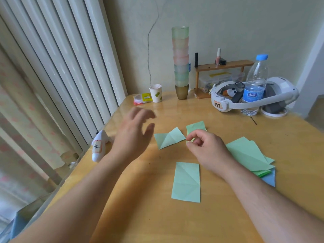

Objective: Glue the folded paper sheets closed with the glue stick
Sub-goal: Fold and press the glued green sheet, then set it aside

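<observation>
The right hand [204, 146] hovers low over the worktop [140, 216], with thumb and forefinger pinched on the near corner of a small folded green paper [195, 127] and the other fingers curled in. The left hand [135, 130] is in the air with fingers spread and loosely bent, holding nothing; it is blurred, so its exact pose is hard to read.

Just left of the pinched piece lies a second folded paper [168, 140], creased into triangles, its corner almost touching the right fingertips. Nearer the person lies a flat rectangular sheet [186, 182] with diagonal creases, apart from both hands. A stack of green sheets [249, 155] sits under and beyond the right wrist, with a blue one at the bottom.

I see no glue stick that I can name for sure. The white object [99, 146] at the worktop's left edge may be a glue tool, but I cannot tell.

To do this step well, I judge that the right hand should keep the flap lifted only a little, so the creases stay crisp. The free hand should press the piece flat while glue goes thinly along the flap's edge, then rub the flap down from the fold outward.
</observation>
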Available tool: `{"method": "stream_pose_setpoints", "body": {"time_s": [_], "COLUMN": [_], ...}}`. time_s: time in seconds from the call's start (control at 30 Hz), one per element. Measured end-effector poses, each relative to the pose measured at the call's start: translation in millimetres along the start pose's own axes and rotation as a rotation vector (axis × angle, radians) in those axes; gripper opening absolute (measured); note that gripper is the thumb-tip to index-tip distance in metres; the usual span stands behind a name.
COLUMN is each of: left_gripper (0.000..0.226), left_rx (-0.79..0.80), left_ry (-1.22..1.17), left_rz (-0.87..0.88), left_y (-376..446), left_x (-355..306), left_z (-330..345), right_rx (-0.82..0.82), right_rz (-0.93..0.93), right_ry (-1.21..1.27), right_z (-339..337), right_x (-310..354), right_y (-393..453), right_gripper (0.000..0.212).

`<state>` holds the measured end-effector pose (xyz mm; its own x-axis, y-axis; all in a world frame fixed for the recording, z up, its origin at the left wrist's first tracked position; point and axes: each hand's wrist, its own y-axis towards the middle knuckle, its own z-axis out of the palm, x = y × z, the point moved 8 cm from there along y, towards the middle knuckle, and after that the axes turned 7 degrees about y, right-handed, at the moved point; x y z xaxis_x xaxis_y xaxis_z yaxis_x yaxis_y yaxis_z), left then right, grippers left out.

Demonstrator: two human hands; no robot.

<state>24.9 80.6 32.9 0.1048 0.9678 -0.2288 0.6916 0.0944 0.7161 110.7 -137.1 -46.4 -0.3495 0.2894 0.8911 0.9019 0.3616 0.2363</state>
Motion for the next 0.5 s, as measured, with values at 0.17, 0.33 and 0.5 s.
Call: {"method": "stream_pose_setpoints", "body": {"time_s": [0.17,0.33,0.5], "left_gripper": [0.037,0.041,0.033], "left_rx": [0.68,0.96,0.946], "left_ry": [0.169,0.255,0.244], "left_rz": [-0.021,-0.03,-0.082], "left_y": [15.0,13.4,23.6], "left_x": [-26.1,-14.6,-6.9], "left_z": [88.3,123.2,120.1], "right_rx": [-0.003,-0.004,0.033], "right_rz": [-0.011,-0.005,-0.001], "right_ry": [0.008,0.007,0.006], "right_z": [-2.1,-3.7,1.3], "right_x": [2.2,1.6,4.4], "right_y": [-2.2,-2.1,-3.0], "right_gripper": [0.006,0.007,0.009]}}
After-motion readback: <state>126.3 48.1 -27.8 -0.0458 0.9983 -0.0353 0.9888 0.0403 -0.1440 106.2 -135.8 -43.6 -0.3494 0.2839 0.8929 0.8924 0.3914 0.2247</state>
